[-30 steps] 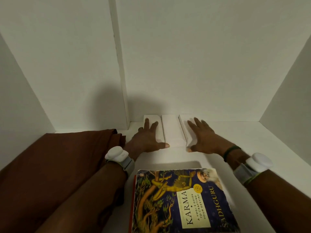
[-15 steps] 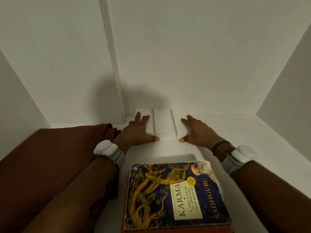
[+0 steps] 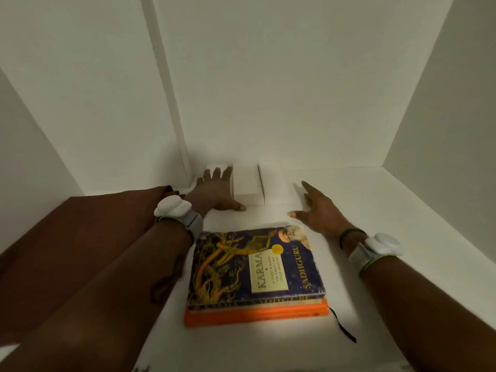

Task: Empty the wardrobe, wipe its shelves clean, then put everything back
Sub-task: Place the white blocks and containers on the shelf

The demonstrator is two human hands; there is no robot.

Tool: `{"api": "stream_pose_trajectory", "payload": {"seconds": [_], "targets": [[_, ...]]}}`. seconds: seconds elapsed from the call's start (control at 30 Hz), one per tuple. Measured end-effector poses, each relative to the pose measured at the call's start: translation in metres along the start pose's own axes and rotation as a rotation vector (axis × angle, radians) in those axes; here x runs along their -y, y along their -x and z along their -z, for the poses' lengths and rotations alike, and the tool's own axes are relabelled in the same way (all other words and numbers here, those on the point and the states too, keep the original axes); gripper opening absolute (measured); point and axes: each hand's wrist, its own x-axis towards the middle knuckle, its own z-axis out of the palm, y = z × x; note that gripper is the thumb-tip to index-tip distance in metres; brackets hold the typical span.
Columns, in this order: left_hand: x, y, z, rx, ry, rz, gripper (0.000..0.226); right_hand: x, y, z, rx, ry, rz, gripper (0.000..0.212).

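Three white boxes (image 3: 247, 186) are sitting on the shelf (image 3: 402, 210) behind the book stack (image 3: 255, 269), the leftmost lying mostly hidden under the flat, relaxed left hand (image 3: 214, 193). The right hand (image 3: 319, 210) is hovering spread and empty behind the stack's right corner. A brown cloth (image 3: 80, 237) is lying left of the stack, partly cut off.

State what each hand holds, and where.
Nothing is held. The left hand lies flat on the leftmost white box; the right hand is open, touching no box.

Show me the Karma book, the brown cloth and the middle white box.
Karma book (image 3: 255, 267), head view, front cover.
brown cloth (image 3: 80, 237), head view, flat top.
middle white box (image 3: 247, 182), head view, top face.
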Motion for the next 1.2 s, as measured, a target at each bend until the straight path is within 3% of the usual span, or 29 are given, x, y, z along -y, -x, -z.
{"api": "stream_pose_trajectory", "payload": {"seconds": [0.17, 0.33, 0.63, 0.77, 0.87, 1.1, 1.2], "targets": [[-0.075, 0.053, 0.005, -0.121, 0.038, -0.092, 0.08, -0.028, 0.065, 0.02, -0.074, 0.08, 0.035, 0.079], [-0.174, 0.123, -0.005, -0.313, 0.203, -0.268, 0.053, -0.06, 0.139, 0.046, -0.145, 0.105, 0.054, 0.057], [-0.309, 0.263, -0.119, -0.276, 0.309, -0.61, 0.041, -0.104, 0.309, 0.085, -0.227, 0.167, 0.019, 0.034], [-0.335, 0.322, -0.193, -0.284, 0.227, -0.65, 0.049, -0.14, 0.421, 0.062, -0.33, 0.167, -0.081, 0.043], [-0.35, 0.376, -0.25, -0.15, 0.215, -0.695, 0.049, -0.175, 0.523, 0.027, -0.283, 0.165, -0.326, 0.043], [-0.376, 0.534, -0.369, 0.449, 0.175, -0.763, 0.03, -0.226, 0.792, -0.057, -0.084, 0.095, -0.896, 0.042], [-0.395, 0.6, -0.409, 0.554, 0.116, -0.813, 0.023, -0.229, 0.898, -0.073, -0.027, 0.008, -1.08, 0.033]]}}
